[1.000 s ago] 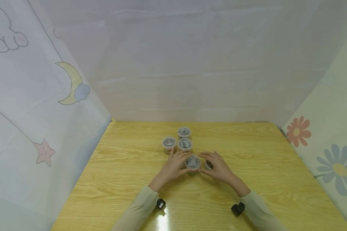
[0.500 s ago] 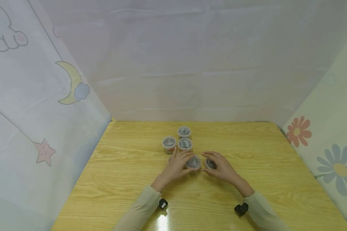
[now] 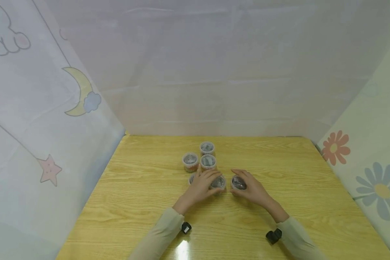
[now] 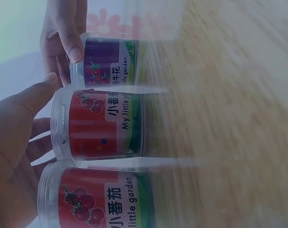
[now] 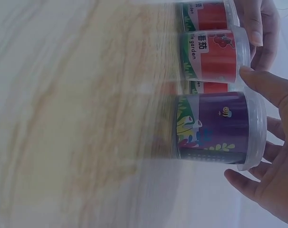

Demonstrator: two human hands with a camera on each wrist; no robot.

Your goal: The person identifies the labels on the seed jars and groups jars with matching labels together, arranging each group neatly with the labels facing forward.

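Round plastic tubs with clear lids and "My little garden" labels, like planting kits, stand upright on the wooden table. In the head view my left hand [image 3: 199, 186] arches over a red-labelled tub [image 3: 217, 181], thumb and fingers curved about its lid. The left wrist view shows that red tub [image 4: 99, 123] with the left thumb at its lid edge. My right hand [image 3: 251, 187] curves round the lid of a purple-labelled tub [image 3: 238, 183] just to the right; the right wrist view shows the purple tub [image 5: 213, 126] between thumb and fingers. A gap separates the two tubs.
Another red tub [image 4: 94, 199] stands left of the held one, partly hidden under my left hand in the head view. Behind are a left tub [image 3: 190, 161], a middle tub [image 3: 208, 162] and a rear tub [image 3: 207, 147]. Printed cloth walls [image 3: 214, 72] border the table [image 3: 143, 187].
My right hand has slid right, uncovering more of the purple tub. My left hand has shifted right over the red tub, exposing part of the tub to its left. The tubs look unmoved.
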